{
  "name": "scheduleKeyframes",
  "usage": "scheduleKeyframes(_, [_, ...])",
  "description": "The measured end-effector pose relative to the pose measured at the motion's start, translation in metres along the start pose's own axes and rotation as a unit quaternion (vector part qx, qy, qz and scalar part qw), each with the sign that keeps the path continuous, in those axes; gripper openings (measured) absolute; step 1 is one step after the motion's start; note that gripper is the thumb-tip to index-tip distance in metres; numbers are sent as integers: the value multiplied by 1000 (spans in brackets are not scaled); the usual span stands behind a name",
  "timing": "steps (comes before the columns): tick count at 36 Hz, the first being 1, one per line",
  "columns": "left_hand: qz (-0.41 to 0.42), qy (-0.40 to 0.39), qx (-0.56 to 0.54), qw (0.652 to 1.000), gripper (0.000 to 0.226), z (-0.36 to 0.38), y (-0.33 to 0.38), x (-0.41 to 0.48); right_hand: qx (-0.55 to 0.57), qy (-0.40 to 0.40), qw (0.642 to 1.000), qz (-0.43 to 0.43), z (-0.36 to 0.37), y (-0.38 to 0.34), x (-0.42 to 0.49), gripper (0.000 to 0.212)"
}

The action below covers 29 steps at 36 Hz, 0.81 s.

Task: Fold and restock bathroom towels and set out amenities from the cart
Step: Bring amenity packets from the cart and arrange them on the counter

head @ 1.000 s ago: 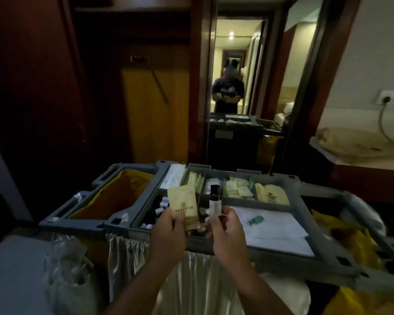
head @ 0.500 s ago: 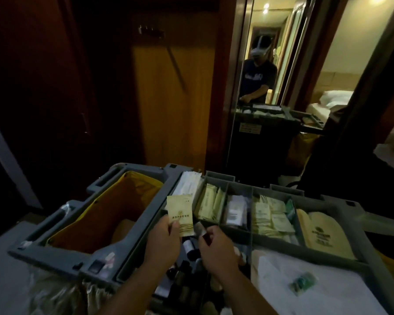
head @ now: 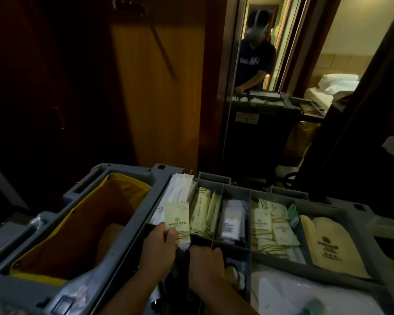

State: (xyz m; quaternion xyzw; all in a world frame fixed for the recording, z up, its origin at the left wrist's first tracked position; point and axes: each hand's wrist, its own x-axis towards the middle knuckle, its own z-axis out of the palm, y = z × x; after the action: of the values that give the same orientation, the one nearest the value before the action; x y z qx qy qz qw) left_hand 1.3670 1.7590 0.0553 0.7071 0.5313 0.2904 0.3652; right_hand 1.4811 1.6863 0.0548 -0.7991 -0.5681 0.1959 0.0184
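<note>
Dim hotel entry; dark wood wardrobe panel (head: 157, 87) ahead, and a tall mirror (head: 259, 64) to its right reflecting the person bent over the cart, with white bedding behind.

Grey housekeeping cart (head: 132, 233) fills the lower frame. Yellow-lined bag (head: 123, 183) hangs open in its left bay. The top tray is split by dividers into a row of compartments:
- far left: upright white sachets (head: 182, 185)
- next: cream packets (head: 203, 212) standing on edge
- middle: pale wrapped items (head: 231, 221), print too small to read
- then: striped cream packets (head: 268, 223) lying loosely stacked, a small green item (head: 292, 215) at their right edge
- far right: cream mitt-shaped pouches (head: 330, 246) with a dark logo

White folded cloth (head: 282, 292) lies on the near-right section of the tray.

Left hand (head: 159, 248) pinches a cream amenity packet (head: 176, 221) between thumb and fingers, holding it upright over the divider between the white sachets and the cream packets, its printed face towards the camera.

Right hand (head: 206, 262) is just beside the left, knuckles up, with its fingers curled down into a dark near compartment. The fingertips are hidden, so it cannot be told whether it grasps anything
</note>
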Motion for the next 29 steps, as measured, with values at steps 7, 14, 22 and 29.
scheduleKeyframes(7, [19,9,-27,999,32,10,18,6,411,210,886,38,-37,25,-2,27])
scheduleKeyframes(14, [76,-56,-15,995,36,31,54,11,419,236,877,-16,-75,66,2,20])
scheduleKeyframes(22, [159,-119,5,980,39,95,102,12,346,327,876,79,-82,139,-13,14])
scheduleKeyframes(29, [187,-148,161,958,36,175,118,24,328,348,864,155,-75,201,-16,28])
